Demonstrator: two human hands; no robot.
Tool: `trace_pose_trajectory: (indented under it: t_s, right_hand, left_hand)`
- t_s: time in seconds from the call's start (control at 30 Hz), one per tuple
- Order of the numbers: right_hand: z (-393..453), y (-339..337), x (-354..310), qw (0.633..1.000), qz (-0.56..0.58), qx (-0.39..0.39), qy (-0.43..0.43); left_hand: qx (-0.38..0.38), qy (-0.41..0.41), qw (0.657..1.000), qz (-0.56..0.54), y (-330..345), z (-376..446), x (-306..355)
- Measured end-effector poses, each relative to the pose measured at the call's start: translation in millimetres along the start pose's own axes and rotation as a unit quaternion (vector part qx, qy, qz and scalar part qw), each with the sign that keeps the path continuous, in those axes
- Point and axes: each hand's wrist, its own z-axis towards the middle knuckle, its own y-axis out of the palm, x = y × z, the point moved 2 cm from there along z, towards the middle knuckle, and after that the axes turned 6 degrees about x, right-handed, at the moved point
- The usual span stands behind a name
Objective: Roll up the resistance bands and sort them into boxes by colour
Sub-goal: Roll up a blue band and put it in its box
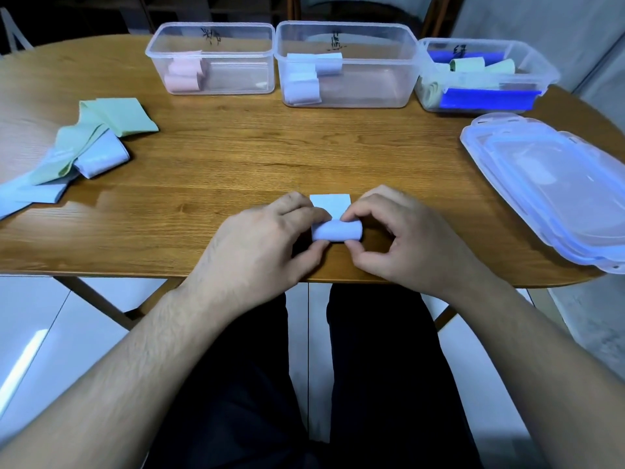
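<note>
1. Wooden oval table [236, 147] fills the scene, with dark trousers and a pale tiled floor seen below its near edge.
2. A pale lilac resistance band [336, 230], mostly rolled into a short cylinder, is held at the near middle of the table; its flat unrolled tail lies just beyond the roll.
3. The roll's left end is pinched by the left hand [267, 238] between thumb and curled fingers, and its right end is gripped likewise by the right hand [402, 238].
4. At the far edge three clear plastic boxes are set in a row: the left box [209, 59] holds pink rolls, the middle box [345, 66] lilac rolls, the right box [487, 76] green rolls and deep blue bands.
5. A heap of loose green and pale blue bands [84, 143] is spread at the left.
6. Stacked clear lids [554, 187] are placed at the right.
</note>
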Motion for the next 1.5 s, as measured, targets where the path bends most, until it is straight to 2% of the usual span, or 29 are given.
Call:
trace_pose_trajectory:
  t_s: [0.23,0.43,0.7,0.97,1.5]
  right_hand:
    - [0,1,-3,1.0,0.018,-0.025,-0.001]
    - [1,1,-2,1.0,0.025,-0.012,0.002]
    - [2,3,4,0.998,0.039,0.003,0.044]
    - [1,-2,0,0.998,-0.001,0.062,0.023]
    - [4,0,4,0.997,-0.056,0.042,0.041]
  left_hand:
    - [-0.023,-0.025,0.999,-0.029,-1,-7,1]
    - [-0.028,-0.045,0.997,-0.047,3,-4,-2]
    - [0.014,-0.044,0.996,-0.076,3,-5,1]
    - [0.011,-0.048,0.997,-0.06,6,1,-4]
    - [0.015,-0.031,0.999,0.002,10,15,-7]
